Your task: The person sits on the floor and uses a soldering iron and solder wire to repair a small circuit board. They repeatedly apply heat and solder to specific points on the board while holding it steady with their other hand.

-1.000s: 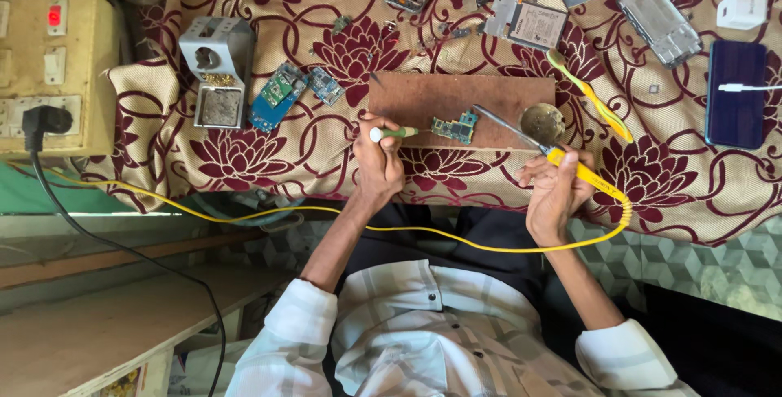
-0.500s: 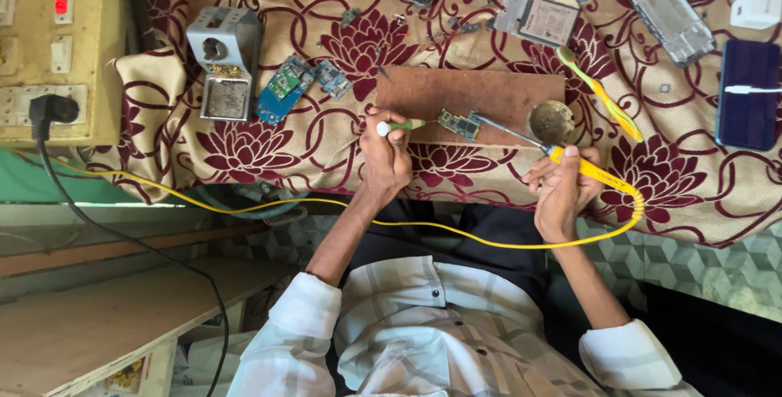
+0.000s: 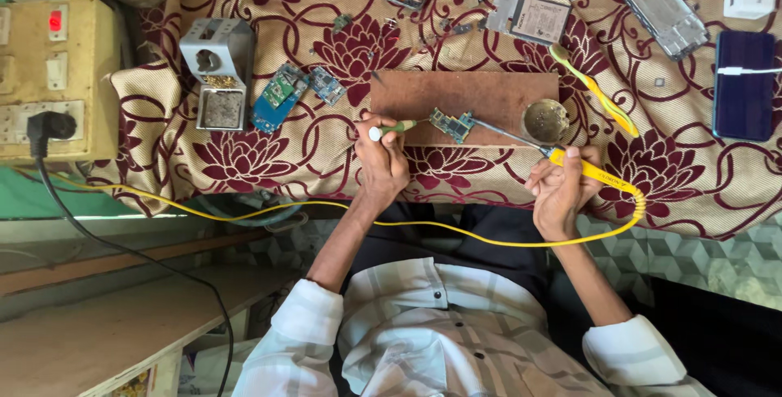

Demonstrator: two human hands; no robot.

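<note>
My left hand [image 3: 381, 162] grips a small green-handled tool [image 3: 393, 129] whose tip rests against a small green circuit board [image 3: 453, 124]. The board lies on a brown wooden block [image 3: 476, 97] on the flowered cloth. My right hand [image 3: 562, 187] holds a yellow soldering iron [image 3: 588, 170]; its long metal tip reaches left to the board's right edge. A yellow cord [image 3: 456, 234] runs from the iron across my lap to the left.
A round tin [image 3: 546, 120] sits on the block's right end, a yellow brush [image 3: 590, 89] beside it. Metal iron stand [image 3: 218, 74], blue boards [image 3: 281, 94], phone parts [image 3: 538, 16], dark phone [image 3: 743, 83], switch box with black plug [image 3: 50, 126] surround the work.
The view has shifted slightly. Both hands stay at the board; the soldering iron's tip has stayed at the board's right edge.
</note>
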